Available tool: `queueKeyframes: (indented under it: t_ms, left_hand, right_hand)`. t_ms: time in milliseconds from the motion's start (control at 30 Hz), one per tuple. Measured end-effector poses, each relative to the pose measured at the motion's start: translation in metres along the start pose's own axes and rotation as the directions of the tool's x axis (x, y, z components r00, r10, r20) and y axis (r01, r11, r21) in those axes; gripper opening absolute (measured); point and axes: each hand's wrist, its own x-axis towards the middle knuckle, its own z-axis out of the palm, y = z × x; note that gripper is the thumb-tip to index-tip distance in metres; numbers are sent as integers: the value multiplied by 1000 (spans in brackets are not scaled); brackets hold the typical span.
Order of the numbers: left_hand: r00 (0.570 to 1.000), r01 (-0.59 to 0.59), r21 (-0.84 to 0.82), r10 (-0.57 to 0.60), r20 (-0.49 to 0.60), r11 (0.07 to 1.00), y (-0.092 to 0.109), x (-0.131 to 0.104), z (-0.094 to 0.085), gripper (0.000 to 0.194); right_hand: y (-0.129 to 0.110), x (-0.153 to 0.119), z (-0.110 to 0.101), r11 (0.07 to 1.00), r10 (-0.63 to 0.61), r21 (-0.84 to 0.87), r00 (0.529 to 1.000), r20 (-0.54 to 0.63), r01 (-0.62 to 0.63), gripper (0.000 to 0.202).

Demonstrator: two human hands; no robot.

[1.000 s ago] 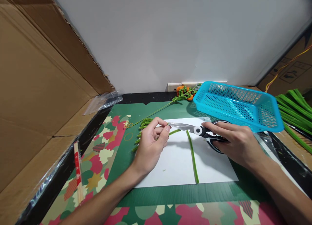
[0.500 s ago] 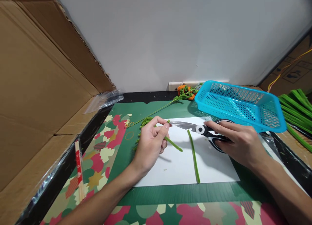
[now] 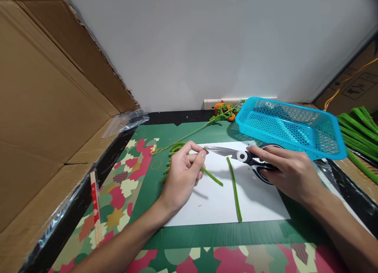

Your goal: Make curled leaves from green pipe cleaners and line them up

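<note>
My left hand (image 3: 184,172) pinches a short green pipe cleaner (image 3: 213,177), whose lower part slants out below the fingers toward the right. At the fingertips its upper end meets the tip of the scissors (image 3: 223,151). My right hand (image 3: 291,168) is closed around the black-and-white scissor handles, with the blades pointing left and nearly together. A second green pipe cleaner (image 3: 234,190) lies on the white paper (image 3: 260,206) beneath the scissors. Behind my left hand, a bundle of bent green pipe cleaners (image 3: 178,147) is partly hidden.
A blue plastic basket (image 3: 283,145) stands at the back right, beside several long green pipe cleaners (image 3: 360,127). An orange pipe-cleaner flower (image 3: 220,108) on a long stem lies at the back. Wooden chopsticks in a red wrapper (image 3: 95,202) lie left; cardboard (image 3: 53,88) rises beyond.
The pipe cleaner in my left hand has shifted slightly down and to the right. The scissors' tip stays at my left fingertips, and both hands have barely moved.
</note>
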Motion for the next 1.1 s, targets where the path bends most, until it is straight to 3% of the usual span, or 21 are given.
queueKeyframes:
  t_ms: [333,767,933,1100]
  left_hand:
    - [999,-35,6,35,8,999,-1,-1,2,23]
    - [1000,3,-71,-3,8,997,1,-3,1,27]
    - [999,-52,-57,52,7,997,0,-5,-1,24]
    - [995,-97,-101,100,27,990,1,-7,-1,20]
  right_hand:
    - [0,1,2,999,-1,52,1000,19,0,47]
    - [-8,3,4,966,97,231,992,78,-113,45]
    - [-15,8,-1,882,152,406,959,238,-241,30]
    - [-22,15,-7,706,184,558,873,452,-437,22]
